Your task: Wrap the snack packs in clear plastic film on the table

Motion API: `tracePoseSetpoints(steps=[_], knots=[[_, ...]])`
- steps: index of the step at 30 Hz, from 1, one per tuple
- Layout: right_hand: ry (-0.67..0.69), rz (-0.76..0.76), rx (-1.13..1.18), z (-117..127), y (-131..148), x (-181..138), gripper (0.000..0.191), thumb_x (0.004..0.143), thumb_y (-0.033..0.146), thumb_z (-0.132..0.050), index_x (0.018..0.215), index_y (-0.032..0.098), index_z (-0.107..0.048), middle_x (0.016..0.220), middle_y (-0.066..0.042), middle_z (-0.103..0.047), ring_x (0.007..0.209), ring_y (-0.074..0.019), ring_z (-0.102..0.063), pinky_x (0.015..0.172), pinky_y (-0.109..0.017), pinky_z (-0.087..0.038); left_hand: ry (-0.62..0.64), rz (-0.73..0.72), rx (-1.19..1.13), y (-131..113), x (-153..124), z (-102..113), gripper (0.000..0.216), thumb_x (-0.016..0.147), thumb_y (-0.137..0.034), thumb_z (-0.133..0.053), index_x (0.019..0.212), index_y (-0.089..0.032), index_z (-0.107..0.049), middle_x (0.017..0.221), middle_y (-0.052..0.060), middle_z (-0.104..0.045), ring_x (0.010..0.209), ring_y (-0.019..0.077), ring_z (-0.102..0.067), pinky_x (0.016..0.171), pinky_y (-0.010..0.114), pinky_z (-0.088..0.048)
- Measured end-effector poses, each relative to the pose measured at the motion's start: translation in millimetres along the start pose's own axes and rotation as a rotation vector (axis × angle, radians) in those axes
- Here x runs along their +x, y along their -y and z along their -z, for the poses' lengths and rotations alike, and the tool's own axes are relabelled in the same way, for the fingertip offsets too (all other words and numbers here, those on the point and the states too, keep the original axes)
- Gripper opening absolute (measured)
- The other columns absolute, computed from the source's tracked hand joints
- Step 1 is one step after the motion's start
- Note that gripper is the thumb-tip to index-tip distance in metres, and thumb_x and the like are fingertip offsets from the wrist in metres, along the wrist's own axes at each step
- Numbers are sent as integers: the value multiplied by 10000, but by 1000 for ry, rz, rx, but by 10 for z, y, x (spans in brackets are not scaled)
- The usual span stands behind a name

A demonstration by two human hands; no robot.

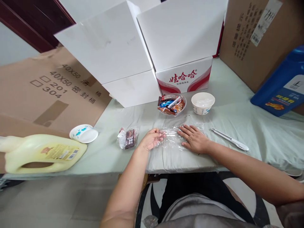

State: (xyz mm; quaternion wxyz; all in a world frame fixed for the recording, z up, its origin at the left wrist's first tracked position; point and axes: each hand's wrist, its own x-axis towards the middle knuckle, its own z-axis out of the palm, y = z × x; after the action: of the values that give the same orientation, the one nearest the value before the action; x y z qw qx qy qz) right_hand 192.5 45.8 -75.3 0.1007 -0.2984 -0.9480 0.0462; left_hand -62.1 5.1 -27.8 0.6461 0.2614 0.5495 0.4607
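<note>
A clear, crinkled plastic bag or film [171, 134] lies spread on the cloth-covered table between my hands. My left hand [152, 139] pinches its left edge between thumb and fingers. Pressed flat on the right part is my right hand [195, 139], fingers stretched out, holding nothing. To the left of my left hand sits a clear-wrapped packet with a brown cocoa label [130, 138]. A white utility knife [230, 139] rests to the right of my right hand. Behind the plastic stand a clear bowl of wrapped snacks [173, 105] and a paper bowl [203, 107] with clear plastic inside.
White cartons [182, 34] form a wall at the back. Brown cardboard boxes stand left [78, 104] and right [258, 60]. A yellow jug [57, 155] and a tipped paper bowl [83, 133] are at left; a blue bottle [282, 85] stands at right. The table's front edge is near me.
</note>
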Motion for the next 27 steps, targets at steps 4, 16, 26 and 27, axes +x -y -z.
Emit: tracePoseSetpoints(steps=[4,16,26,27], knots=[[-25,4,-6,-15,-3,-6,608,950,523,-387,1450,180,-420,1524,-120,-368,1410,-299,-310,1135,-480,-236,11,-50,-7,17,2,68,310,585,-55,-703,770,-169,-482,724,-3,-640,609,90,-619,530,162,-460],[-11,-4,7,1,4,-6,612,947,519,-402,1450,172,-420,1525,-126,-364,1410,-302,-309,1140,-474,-225,-207,-249,392,117,8,33,87,625,-176,-649,667,-155,-575,579,-27,-575,516,81,-517,495,181,-358],[15,-9,-4,39,17,-1,610,949,515,-398,1451,169,-417,1532,-118,-352,1415,-300,-299,1139,-483,-233,-407,-479,1000,279,26,-27,198,566,-122,-738,666,-183,-578,699,-33,-559,612,108,-525,658,252,-452],[18,-9,-7,42,18,-1,610,950,513,-396,1452,165,-416,1532,-120,-350,1416,-302,-297,1139,-486,-233,-397,-518,1030,291,26,-19,147,604,-113,-702,645,-182,-579,737,-18,-571,625,108,-534,672,256,-463]])
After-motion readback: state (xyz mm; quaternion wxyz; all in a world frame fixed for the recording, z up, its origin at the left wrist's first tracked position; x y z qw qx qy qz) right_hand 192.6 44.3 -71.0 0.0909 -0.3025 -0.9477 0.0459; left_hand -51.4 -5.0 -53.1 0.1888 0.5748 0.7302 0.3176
